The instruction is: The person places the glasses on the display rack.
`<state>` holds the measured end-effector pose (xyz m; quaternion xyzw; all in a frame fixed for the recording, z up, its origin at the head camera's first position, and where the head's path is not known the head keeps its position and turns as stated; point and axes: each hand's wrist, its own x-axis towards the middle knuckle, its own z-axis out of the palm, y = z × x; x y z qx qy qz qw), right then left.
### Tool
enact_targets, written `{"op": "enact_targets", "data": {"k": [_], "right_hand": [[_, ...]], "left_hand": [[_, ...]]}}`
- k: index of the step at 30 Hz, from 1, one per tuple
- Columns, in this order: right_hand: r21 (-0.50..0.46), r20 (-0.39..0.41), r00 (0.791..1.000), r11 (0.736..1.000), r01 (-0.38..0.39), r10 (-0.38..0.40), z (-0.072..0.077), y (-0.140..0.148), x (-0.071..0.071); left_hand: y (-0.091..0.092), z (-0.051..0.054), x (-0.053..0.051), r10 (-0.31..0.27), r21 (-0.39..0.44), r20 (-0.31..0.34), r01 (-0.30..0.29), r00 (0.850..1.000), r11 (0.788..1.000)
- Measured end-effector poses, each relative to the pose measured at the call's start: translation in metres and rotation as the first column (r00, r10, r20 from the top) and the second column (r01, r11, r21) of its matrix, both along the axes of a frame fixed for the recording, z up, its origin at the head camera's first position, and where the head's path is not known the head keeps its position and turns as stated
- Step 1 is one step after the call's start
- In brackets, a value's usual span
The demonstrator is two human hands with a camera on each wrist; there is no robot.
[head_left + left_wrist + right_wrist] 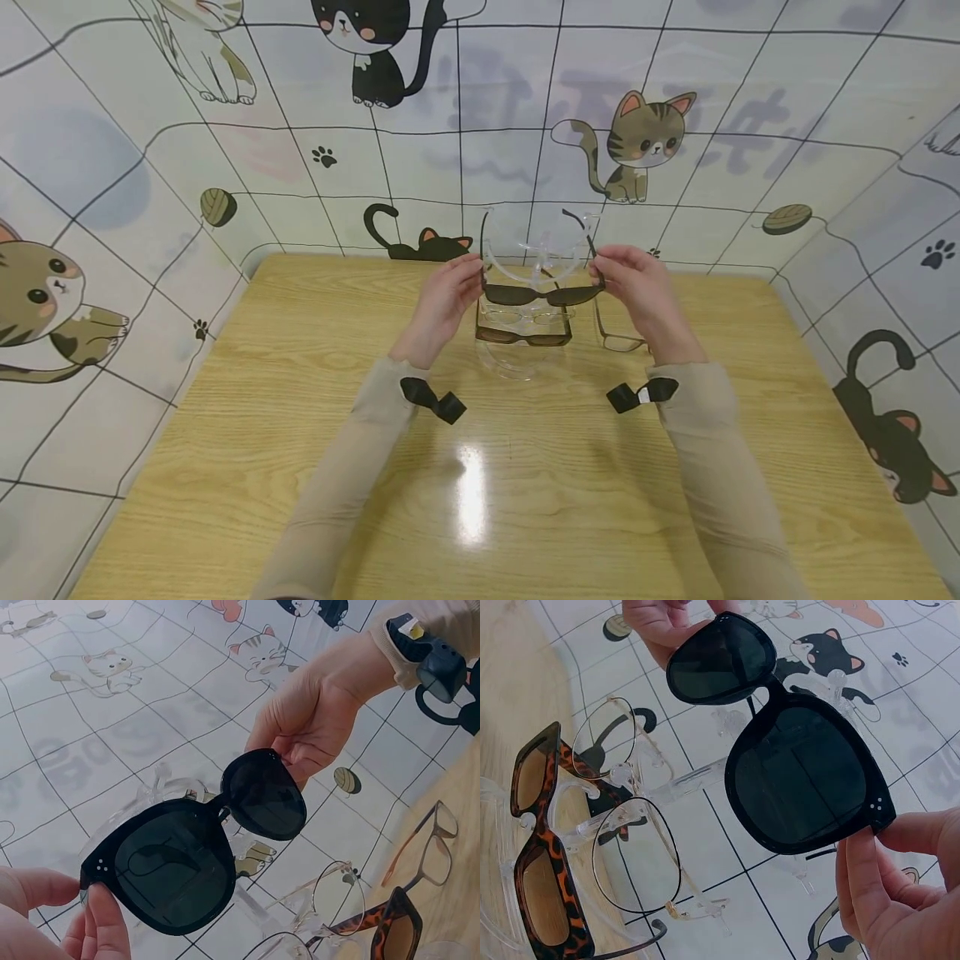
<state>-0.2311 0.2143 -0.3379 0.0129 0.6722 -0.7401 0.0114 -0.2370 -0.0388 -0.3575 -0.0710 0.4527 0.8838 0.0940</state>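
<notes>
Carefully pinched: black sunglasses (510,295) by the clear stand (697,778)

We hold them above the far middle of the table (315,333), left hand (442,300) and right hand (645,296) apart, 1 at each side. If 1 dips, the frame could tilt and knock the wire-rimmed glasses (636,855) below. We see no brand; faint writing (761,112) on the wall covering (420,167) is illegible.

Black sunglasses (780,735) have dark lenses and pale corner dots. Nearer, tortoiseshell sunglasses (544,832) mottle orange-brown and black around brown lenses. The worktop (540,500) is yellow-brown wood grain, the 2 sleeves (697,442) beige, the far wall (502,167) black-gridded white, cat-patterned.
</notes>
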Motion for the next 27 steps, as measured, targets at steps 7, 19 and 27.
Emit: {"op": "enact_targets", "data": {"k": [7, 19, 27], "right_hand": [[-0.064, 0.015, 1.000, 0.998, 0.004, -0.003, 0.002, -0.002, -0.007], [-0.057, 0.047, 0.998, 0.998, 0.034, -0.031, -0.006, -0.004, -0.017], [-0.067, 0.064, 0.997, 0.997, 0.040, -0.036, -0.008, -0.005, -0.017]], "left_hand": [[0.001, -0.001, -0.011, 0.040, 0.016, 0.018, -0.040, 0.999, 0.999], [0.001, -0.006, -0.018, 0.063, 0.007, 0.047, -0.064, 0.997, 0.998], [0.000, -0.010, -0.020, 0.053, -0.007, 0.055, -0.053, 0.997, 0.999]]}}
